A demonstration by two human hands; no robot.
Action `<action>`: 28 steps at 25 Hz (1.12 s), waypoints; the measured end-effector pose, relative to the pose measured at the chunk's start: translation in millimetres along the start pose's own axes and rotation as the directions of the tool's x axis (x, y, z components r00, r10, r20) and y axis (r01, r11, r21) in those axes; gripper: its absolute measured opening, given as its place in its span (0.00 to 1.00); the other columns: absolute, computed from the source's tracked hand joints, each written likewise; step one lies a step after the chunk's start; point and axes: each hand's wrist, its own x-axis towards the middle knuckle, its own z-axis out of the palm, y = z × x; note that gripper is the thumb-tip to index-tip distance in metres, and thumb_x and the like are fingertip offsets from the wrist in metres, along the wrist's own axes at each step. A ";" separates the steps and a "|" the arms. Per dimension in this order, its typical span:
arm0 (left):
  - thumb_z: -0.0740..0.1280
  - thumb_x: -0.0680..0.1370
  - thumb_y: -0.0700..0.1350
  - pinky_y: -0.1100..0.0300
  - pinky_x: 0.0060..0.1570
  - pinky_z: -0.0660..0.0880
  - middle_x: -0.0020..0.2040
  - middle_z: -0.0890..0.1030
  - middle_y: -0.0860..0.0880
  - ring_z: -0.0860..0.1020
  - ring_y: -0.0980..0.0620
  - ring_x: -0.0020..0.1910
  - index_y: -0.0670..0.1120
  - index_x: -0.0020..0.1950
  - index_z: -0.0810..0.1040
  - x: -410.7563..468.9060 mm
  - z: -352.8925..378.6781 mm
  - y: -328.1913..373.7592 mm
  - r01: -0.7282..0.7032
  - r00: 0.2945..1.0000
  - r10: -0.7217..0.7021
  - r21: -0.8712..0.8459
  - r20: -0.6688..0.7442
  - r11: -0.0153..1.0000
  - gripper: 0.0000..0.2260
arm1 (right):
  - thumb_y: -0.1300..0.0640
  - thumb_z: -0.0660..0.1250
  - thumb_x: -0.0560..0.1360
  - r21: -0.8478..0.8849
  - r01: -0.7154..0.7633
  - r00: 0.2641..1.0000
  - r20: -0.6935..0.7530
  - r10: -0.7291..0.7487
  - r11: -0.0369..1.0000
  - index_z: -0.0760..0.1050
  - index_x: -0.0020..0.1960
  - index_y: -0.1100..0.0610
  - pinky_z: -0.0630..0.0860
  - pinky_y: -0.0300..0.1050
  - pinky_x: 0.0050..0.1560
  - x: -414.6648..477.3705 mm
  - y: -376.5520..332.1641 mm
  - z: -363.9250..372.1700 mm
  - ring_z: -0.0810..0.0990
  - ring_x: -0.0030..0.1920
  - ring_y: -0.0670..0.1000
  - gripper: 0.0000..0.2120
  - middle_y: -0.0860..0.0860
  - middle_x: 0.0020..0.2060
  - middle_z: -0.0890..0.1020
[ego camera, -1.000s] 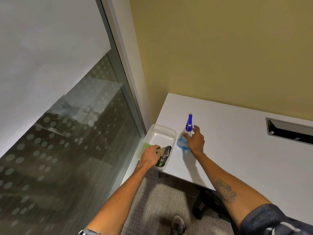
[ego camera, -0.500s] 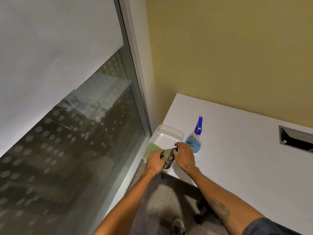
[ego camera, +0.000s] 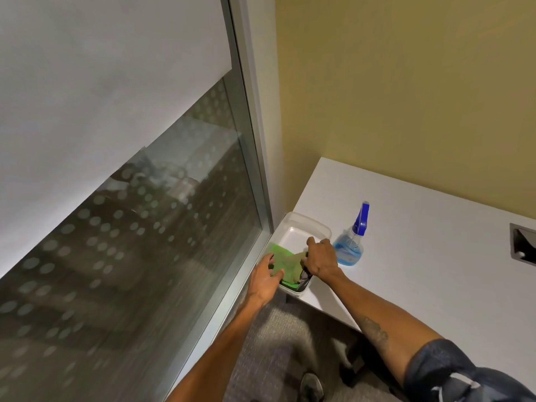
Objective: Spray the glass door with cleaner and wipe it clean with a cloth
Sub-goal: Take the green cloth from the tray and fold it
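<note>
Both hands are working the green cloth [ego camera: 285, 265] inside the plastic tub [ego camera: 307, 220]: right hand [ego camera: 322, 259] is pinching it, left hand [ego camera: 268, 275] is lying open. Tugging risks tipping the spray bottle [ego camera: 349, 248] at three o'clock.

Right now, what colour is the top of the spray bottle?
Blue. The spray bottle top shows best in the head view.

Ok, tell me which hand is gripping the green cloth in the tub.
The right hand: its fingers close on the green cloth, while the left hand is spread open beside it.
</note>
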 end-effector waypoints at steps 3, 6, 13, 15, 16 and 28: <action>0.67 0.82 0.42 0.50 0.69 0.74 0.77 0.70 0.46 0.77 0.47 0.68 0.46 0.80 0.62 -4.9 -2.0 -0.8 -0.002 1.000 0.002 -0.020 0.001 1.000 0.28 | 0.54 0.69 0.78 0.289 -0.045 0.997 -0.040 0.059 0.956 0.67 0.71 0.60 0.77 0.52 0.60 -8.7 -5.7 -11.9 0.78 0.61 0.61 0.24 0.61 0.63 0.79; 0.68 0.81 0.45 0.52 0.67 0.73 0.76 0.71 0.47 0.78 0.47 0.67 0.46 0.80 0.63 -16.5 -5.6 1.6 -0.019 1.000 0.019 -0.026 -0.002 0.999 0.28 | 0.56 0.71 0.77 0.543 -0.091 0.986 -0.070 0.153 0.834 0.68 0.70 0.59 0.78 0.50 0.59 -22.4 -11.6 -24.6 0.80 0.59 0.59 0.24 0.60 0.62 0.79; 0.59 0.84 0.57 0.44 0.71 0.71 0.75 0.73 0.46 0.76 0.44 0.68 0.47 0.80 0.61 -51.0 -23.0 16.1 0.038 0.998 -0.048 -0.233 -0.037 0.972 0.27 | 0.54 0.70 0.79 0.912 0.077 0.914 -0.226 0.337 0.403 0.73 0.65 0.55 0.83 0.48 0.57 -76.6 -42.4 -59.3 0.82 0.58 0.56 0.17 0.56 0.58 0.81; 0.56 0.84 0.60 0.45 0.69 0.74 0.74 0.73 0.44 0.78 0.42 0.66 0.45 0.80 0.63 -63.8 -32.3 20.6 0.083 0.995 -0.096 -0.451 -0.006 0.889 0.29 | 0.53 0.69 0.80 0.955 0.167 0.919 -0.241 0.312 0.246 0.73 0.66 0.54 0.82 0.41 0.50 -102.5 -59.7 -69.8 0.82 0.57 0.54 0.16 0.56 0.57 0.81; 0.55 0.83 0.63 0.46 0.66 0.76 0.71 0.75 0.43 0.78 0.41 0.65 0.45 0.78 0.66 -70.2 -39.8 23.5 0.109 0.994 -0.108 -0.564 0.034 0.819 0.30 | 0.52 0.70 0.79 0.964 0.202 0.929 -0.245 0.279 0.173 0.73 0.66 0.53 0.80 0.40 0.48 -117.6 -68.9 -72.5 0.82 0.55 0.53 0.17 0.56 0.56 0.81; 0.61 0.84 0.43 0.54 0.50 0.82 0.55 0.86 0.48 0.84 0.51 0.52 0.49 0.66 0.78 -182.6 -139.0 9.9 -0.274 0.957 0.235 -0.808 -0.172 0.521 0.12 | 0.47 0.67 0.73 0.957 0.286 0.948 -0.289 -0.130 -0.046 0.75 0.64 0.48 0.80 0.44 0.50 -278.0 -139.5 -58.8 0.80 0.59 0.50 0.19 0.51 0.57 0.81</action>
